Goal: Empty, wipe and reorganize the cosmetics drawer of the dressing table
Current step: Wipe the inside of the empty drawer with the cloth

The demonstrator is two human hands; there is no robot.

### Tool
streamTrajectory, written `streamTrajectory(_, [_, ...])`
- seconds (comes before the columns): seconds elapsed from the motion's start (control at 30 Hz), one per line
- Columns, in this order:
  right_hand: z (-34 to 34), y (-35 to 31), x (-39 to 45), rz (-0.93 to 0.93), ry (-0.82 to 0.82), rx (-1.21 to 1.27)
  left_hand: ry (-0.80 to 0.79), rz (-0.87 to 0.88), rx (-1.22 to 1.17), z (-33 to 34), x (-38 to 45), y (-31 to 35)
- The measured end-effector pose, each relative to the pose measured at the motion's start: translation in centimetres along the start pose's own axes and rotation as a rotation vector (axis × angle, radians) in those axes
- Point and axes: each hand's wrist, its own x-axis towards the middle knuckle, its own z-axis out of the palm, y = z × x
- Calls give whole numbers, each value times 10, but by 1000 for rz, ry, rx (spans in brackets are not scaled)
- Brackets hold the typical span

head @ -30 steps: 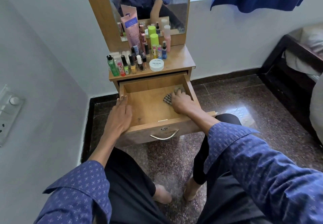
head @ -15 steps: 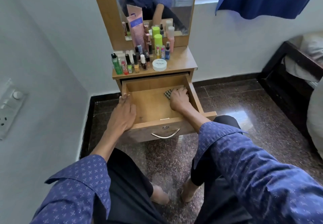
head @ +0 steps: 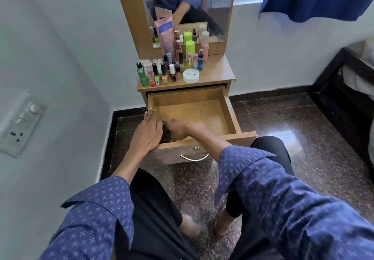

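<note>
The drawer (head: 194,118) of the dressing table (head: 218,73) stands pulled out, its wooden floor bare apart from the near left corner, where both hands meet. The left hand (head: 148,132) lies flat along the drawer's left wall, fingers (head: 150,114) straight and close together, their tips resting on the top edge of that wall. The right hand (head: 179,129) reaches across into the near left corner with its fingers curled down around a dark checked cloth (head: 166,135), pressing it against the drawer floor just inside the front panel; the cloth is mostly hidden between the two hands, and only a bunched patch shows directly beside the left palm. Below the right wrist, on the outside of the front panel, sit a small lock (head: 196,148) and a curved metal handle (head: 194,158). Beyond the left fingertips, on the counter above the drawer, the cosmetics stand grouped toward the left: a green bottle (head: 142,77) at the outer edge, a row of nail polish bottles (head: 164,74) next to it, a white round tub (head: 191,76) at the front, a tall pink tube (head: 165,34) leaning on the mirror (head: 190,6), and green-capped bottles (head: 190,54) behind. The person wears blue patterned sleeves (head: 273,195), with bare feet (head: 190,226) on the speckled floor (head: 303,138).
</note>
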Motion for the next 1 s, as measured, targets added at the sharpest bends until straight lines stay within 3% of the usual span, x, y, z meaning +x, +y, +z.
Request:
streamTrajectory(0.13, [-17,42,-26,68,-103,131,-6,-1,5,1,0,-2])
streamTrajectory(0.3, [-26,116,-49,477,218,95,-5,-8,15,2,-1,0])
streamTrajectory(0.4, [-18,99,-40,596,344,-66,-5,-17,11,1,-1,2])
streamTrajectory(0.5, [-14,68,-14,665,330,-163,10,-16,8,0,-1,2])
streamTrajectory(0.7, [-27,41,11,636,292,-277,29,-12,-20,1,1,1])
streamTrajectory(1.0, [-19,11,39,354,362,-254,48,-23,-67,2,5,-3])
